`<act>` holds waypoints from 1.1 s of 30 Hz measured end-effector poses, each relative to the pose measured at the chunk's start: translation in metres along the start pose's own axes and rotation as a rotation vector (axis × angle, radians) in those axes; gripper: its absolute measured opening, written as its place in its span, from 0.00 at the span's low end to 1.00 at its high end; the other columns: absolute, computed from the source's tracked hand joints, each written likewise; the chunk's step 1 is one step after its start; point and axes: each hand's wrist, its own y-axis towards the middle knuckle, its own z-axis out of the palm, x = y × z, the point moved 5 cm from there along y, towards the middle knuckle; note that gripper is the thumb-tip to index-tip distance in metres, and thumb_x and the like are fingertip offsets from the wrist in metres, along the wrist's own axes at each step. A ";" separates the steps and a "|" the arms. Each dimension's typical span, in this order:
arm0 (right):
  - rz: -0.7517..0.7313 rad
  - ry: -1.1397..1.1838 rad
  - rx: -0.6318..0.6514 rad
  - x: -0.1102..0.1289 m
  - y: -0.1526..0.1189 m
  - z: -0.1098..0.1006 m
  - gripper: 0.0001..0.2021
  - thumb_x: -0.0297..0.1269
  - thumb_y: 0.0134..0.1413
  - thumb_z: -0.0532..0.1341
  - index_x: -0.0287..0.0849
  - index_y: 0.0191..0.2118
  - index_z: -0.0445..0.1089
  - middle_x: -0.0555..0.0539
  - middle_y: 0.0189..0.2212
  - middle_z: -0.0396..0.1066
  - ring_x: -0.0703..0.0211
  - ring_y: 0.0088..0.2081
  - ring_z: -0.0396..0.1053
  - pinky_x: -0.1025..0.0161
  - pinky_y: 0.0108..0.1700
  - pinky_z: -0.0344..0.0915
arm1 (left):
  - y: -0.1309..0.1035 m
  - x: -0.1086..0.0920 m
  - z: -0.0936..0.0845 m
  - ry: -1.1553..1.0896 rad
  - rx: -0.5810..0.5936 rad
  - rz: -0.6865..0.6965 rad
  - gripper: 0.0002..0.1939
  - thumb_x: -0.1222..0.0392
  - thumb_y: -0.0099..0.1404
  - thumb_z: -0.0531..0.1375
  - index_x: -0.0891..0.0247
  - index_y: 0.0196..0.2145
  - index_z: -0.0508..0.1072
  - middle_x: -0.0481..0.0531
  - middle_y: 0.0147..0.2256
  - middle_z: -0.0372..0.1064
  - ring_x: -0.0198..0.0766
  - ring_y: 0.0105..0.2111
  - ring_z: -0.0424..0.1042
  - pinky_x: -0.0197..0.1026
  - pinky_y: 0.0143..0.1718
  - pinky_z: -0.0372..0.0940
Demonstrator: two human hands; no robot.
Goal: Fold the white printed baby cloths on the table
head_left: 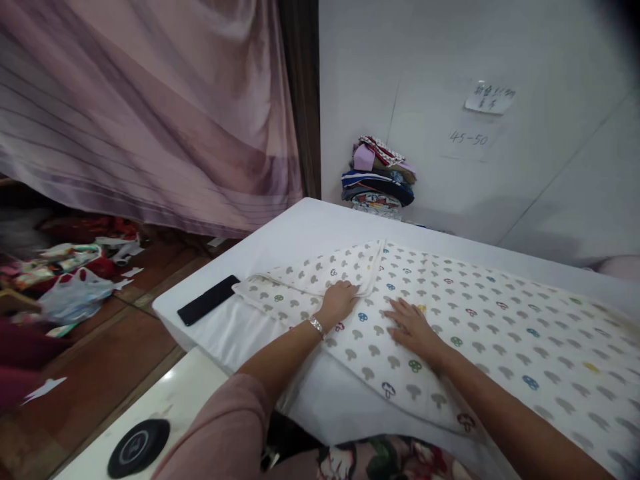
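Note:
A white cloth [450,307] printed with small mushrooms lies spread over the white table, with its left corner folded over on top of itself. My left hand [339,300], a bracelet at its wrist, is closed on the cloth at the edge of the folded part. To its right, my right hand [411,327] lies flat on the single layer with fingers spread, holding nothing.
A black phone [207,300] rests on the table [285,227] left of the cloth. Folded fabrics [379,177] are stacked by the wall behind. A round black object [139,448] sits on a lower surface. Bags [75,293] and a pink curtain [200,113] are at left.

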 end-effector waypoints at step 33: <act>0.495 1.416 -0.135 0.043 0.021 0.045 0.08 0.25 0.46 0.55 0.37 0.34 0.67 0.46 0.25 0.74 0.61 0.24 0.71 0.65 0.28 0.70 | -0.042 -0.063 0.001 -0.037 -0.203 0.057 0.12 0.62 0.66 0.50 0.61 0.28 0.70 0.51 0.31 0.67 0.38 0.34 0.64 0.40 0.37 0.58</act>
